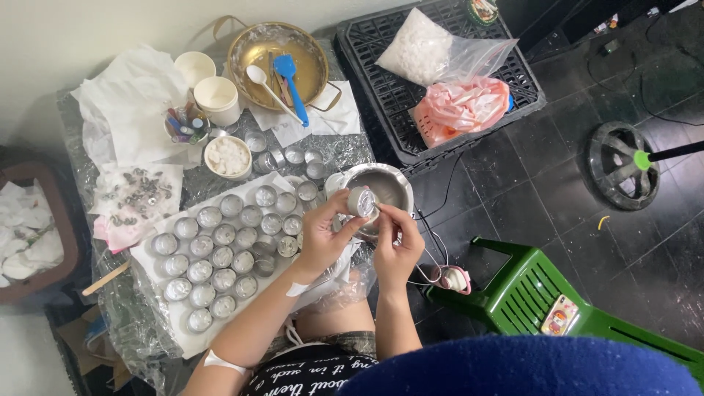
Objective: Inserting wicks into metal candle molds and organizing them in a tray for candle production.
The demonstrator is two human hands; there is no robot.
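Observation:
My left hand (325, 233) holds a small round metal tealight cup (360, 202) tilted up in front of me. My right hand (396, 238) is pinched at the cup's rim, its fingertips on something thin I cannot make out. Both hands hover over a steel pot (389, 185) at the table's right edge. Several rows of the same small metal cups (220, 246) stand on white paper to the left of my hands.
A brass bowl (257, 45) with a white spoon and blue spatula sits at the back, beside white paper cups (216, 95) and a small bowl of white pieces (227, 156). A black crate (367, 51) holds plastic bags. A green plastic chair (528, 290) stands to the right.

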